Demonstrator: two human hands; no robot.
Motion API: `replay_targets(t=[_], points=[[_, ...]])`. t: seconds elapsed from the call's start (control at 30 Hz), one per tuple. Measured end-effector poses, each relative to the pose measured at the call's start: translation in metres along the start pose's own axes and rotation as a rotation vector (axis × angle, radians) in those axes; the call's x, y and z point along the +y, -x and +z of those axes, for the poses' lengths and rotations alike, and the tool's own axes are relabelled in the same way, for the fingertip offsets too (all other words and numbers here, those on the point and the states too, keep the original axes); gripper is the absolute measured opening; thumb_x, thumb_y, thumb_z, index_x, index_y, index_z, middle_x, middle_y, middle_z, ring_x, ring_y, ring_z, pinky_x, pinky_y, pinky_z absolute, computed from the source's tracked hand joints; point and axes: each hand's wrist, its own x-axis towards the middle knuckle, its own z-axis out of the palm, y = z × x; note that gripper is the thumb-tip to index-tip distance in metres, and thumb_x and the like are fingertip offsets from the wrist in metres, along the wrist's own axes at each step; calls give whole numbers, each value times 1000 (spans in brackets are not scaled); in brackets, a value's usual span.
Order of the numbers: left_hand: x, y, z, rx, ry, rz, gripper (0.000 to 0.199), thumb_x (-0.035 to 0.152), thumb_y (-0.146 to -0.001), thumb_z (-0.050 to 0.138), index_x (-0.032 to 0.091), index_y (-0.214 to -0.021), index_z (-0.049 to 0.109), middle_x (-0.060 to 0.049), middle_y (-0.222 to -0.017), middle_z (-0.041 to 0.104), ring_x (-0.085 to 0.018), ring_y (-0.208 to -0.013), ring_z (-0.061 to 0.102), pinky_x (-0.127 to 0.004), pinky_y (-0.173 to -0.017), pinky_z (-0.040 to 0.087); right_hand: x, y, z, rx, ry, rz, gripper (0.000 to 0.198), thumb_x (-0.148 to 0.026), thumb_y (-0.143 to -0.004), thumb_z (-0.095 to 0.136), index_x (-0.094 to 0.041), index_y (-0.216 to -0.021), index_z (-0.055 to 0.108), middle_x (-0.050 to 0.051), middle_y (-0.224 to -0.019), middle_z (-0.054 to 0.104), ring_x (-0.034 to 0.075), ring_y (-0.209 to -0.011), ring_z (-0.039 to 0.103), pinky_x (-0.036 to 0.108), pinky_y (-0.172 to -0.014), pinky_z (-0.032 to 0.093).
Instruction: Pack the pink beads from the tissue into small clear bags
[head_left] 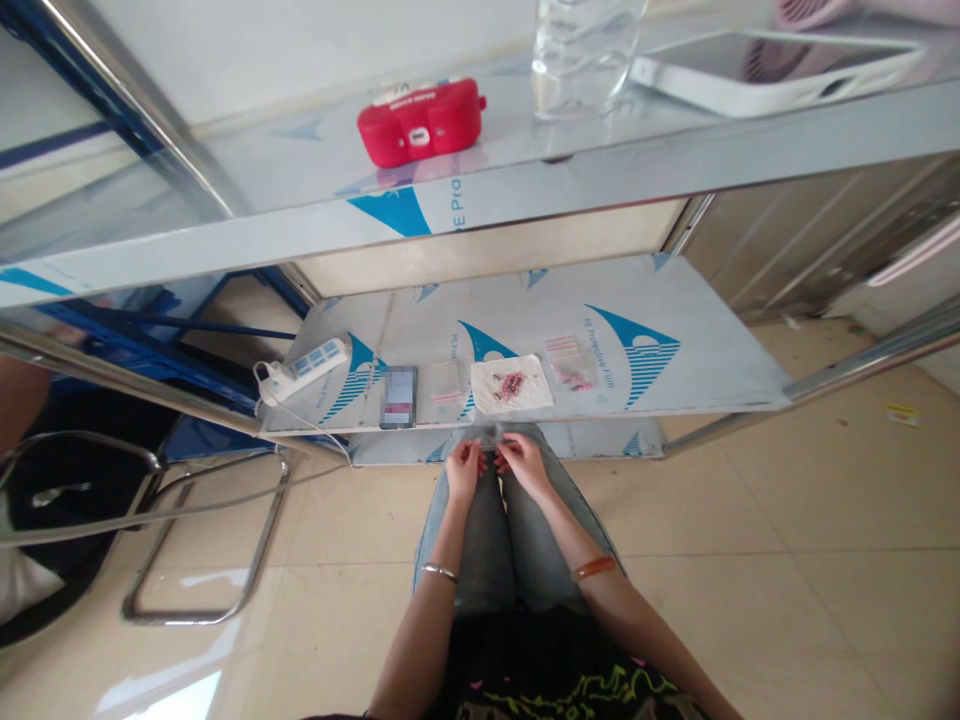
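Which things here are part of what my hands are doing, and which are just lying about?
In hand:
left hand and right hand on a small clear bag
white sheet with pink bits
clear bags

Lying about:
red case
power strip
phone
water bottle

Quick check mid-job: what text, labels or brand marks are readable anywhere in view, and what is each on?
"PE Protective Film" on the lower shelf film
"PE Pro", cut off, on the upper shelf edge
Red case: white label, too blurred to read
Phone: screen blurred
Shirt: green print, unreadable
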Motion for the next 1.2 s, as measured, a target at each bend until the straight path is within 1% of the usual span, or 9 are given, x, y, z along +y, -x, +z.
replay_targets(t=[0.1, 0.23, 0.4, 0.63, 0.8, 0.9, 0.97, 1.13, 1.2], points=[[-2, -4, -3, -47, 59, -22, 41, 55, -74, 56, 15, -68, 55, 2, -54, 54, -8, -44, 47, -19, -40, 36, -2, 2, -1, -89, 18, 65, 32, -45, -64, 64, -19, -80, 56, 1, -61, 60, 16, -50, 57, 28, -44, 46], [-1, -5, -4, -70, 104, -42, 43, 56, -70, 60, 14, -71, 58, 1, -57, 57, -8, -46, 49, -19, -41, 37, -9, 6, -4, -135, 38, 104, 28, -46, -66, 61, -20, -74, 57, 3, -63, 63, 17, -54, 59, 28, -46, 45], [0, -5, -3, -76, 86, -60, 41, 55, -68, 63, 14, -66, 57, 2, -53, 55, -8, -44, 48, -20, -41, 36, -20, 11, -4, -99, 50, 99, 22, -45, -69, 57, -25, -76, 60, 6, -69, 67, 21, -66, 62, 32, -54, 45], [-5, -6, -5, -107, 145, -27, 40, 54, -70, 62, 14, -66, 55, 2, -56, 55, -8, -47, 48, -20, -45, 37, -28, 13, -2, -88, 75, 78, 28, -47, -67, 55, -22, -78, 61, 7, -70, 67, 24, -69, 62, 34, -55, 43], [-6, -6, -5, -105, 152, -18, 40, 53, -71, 61, 15, -65, 54, 3, -55, 54, -8, -47, 47, -20, -46, 38, -34, 16, -3, -122, 64, 56, 25, -45, -68, 56, -28, -83, 64, 8, -75, 68, 25, -74, 62, 36, -59, 45], [-6, -6, -5, -119, 166, -14, 38, 52, -73, 60, 14, -69, 54, 2, -58, 55, -7, -48, 48, -19, -46, 39, -39, 19, -3, -161, 95, 51, 27, -43, -69, 56, -27, -88, 66, 9, -76, 69, 27, -76, 62, 37, -61, 46], [-5, -5, -4, -129, 159, -15, 37, 51, -73, 60, 14, -71, 55, 2, -59, 56, -7, -48, 49, -19, -46, 40, -42, 20, -2, -168, 143, 23, 26, -42, -69, 56, -26, -86, 67, 9, -75, 69, 26, -75, 62, 36, -61, 47], [-4, -4, -1, -147, 88, -14, 37, 49, -67, 65, 14, -73, 57, 1, -58, 57, -10, -51, 53, -20, -45, 41, -47, 26, 2, -126, 275, -149, 21, -36, -72, 50, -25, -77, 67, 7, -67, 67, 23, -70, 63, 33, -59, 46], [-2, -3, 0, -154, 88, -22, 36, 47, -66, 66, 13, -73, 58, 0, -57, 58, -11, -51, 54, -20, -46, 42, -49, 28, 3, -130, 314, -183, 20, -34, -73, 49, -25, -77, 67, 7, -67, 67, 22, -70, 62, 33, -60, 46]])
